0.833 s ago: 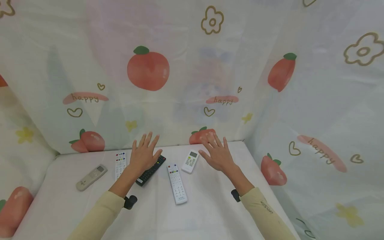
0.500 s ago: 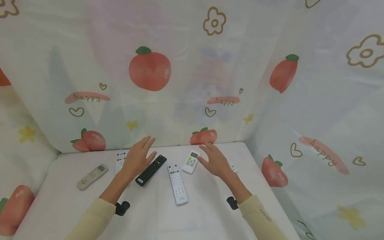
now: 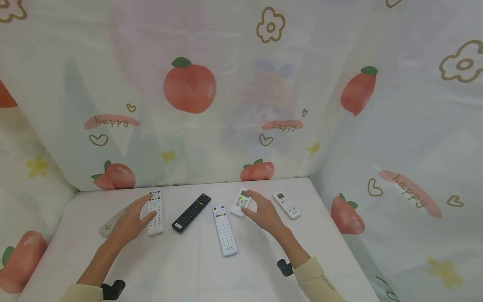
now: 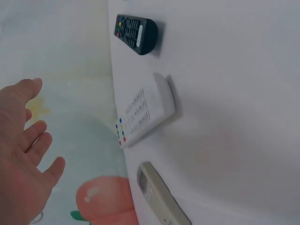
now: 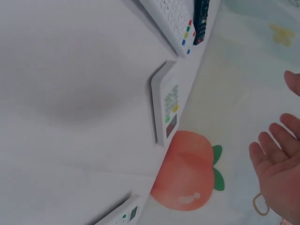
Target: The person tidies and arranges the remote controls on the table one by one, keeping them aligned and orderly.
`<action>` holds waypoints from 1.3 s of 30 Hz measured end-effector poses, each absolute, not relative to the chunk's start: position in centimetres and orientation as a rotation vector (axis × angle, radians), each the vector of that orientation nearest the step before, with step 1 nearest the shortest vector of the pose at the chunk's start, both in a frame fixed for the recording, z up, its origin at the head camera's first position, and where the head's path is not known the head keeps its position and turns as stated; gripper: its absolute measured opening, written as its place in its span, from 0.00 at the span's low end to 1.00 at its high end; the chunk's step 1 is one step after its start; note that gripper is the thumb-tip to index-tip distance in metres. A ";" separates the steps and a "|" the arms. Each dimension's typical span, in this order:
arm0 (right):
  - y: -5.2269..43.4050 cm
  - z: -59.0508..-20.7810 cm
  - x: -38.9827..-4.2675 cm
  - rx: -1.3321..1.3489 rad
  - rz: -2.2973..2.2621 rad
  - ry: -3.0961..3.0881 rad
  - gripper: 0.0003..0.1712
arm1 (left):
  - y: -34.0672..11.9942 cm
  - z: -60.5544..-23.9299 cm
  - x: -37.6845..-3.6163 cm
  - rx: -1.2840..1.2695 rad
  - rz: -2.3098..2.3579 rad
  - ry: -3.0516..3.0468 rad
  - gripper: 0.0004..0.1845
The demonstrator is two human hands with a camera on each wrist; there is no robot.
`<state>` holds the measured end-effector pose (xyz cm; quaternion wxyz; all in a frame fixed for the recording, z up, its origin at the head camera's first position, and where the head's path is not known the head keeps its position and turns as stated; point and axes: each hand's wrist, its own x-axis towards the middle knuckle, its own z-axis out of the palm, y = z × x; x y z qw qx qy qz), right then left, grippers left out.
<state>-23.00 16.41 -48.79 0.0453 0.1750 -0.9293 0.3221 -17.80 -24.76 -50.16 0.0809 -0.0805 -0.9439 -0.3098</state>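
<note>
Readable writing: the word "happy" (image 3: 111,122), counted three times, twice on the rear fabric backdrop (image 3: 226,142) and once on the right-hand side panel (image 3: 419,126). The black remote control (image 3: 191,213) bears one pale label (image 3: 178,225) at its near end, too small to read. Lettering on the right sleeve (image 3: 318,279) is likewise illegible. Brand names on the remotes cannot be made out.

Remote controls on the white-covered table (image 3: 188,272): six. One black; one grey remote (image 3: 108,227) with a small display; two long white keypad remotes with coloured buttons, namely the left keypad remote (image 3: 155,218) and the middle keypad remote (image 3: 224,230); two shorter white units with displays, namely the wide white remote (image 3: 240,202) and the slim white remote (image 3: 286,205).

Hands: two, well apart from each other, neither gripping anything. The left hand (image 3: 128,223) is raised above the table, fingers extended and thumb spread, partly covering the grey remote in the head view, with the left keypad remote beside it. The right hand (image 3: 265,213), fingers gently bent and thumb apart, is raised near the wide white remote; the right wrist view shows a gap between them.
</note>
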 end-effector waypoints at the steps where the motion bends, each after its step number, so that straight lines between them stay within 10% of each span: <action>1: 16.3 -48.9 -23.0 0.538 1.002 -2.825 0.34 | -25.3 -50.2 -17.5 -0.217 -0.942 -2.831 0.33; 39: 6.2 -50.6 -22.6 0.845 1.344 -2.832 0.32 | -36.9 -52.4 -12.5 0.029 -0.869 -2.934 0.29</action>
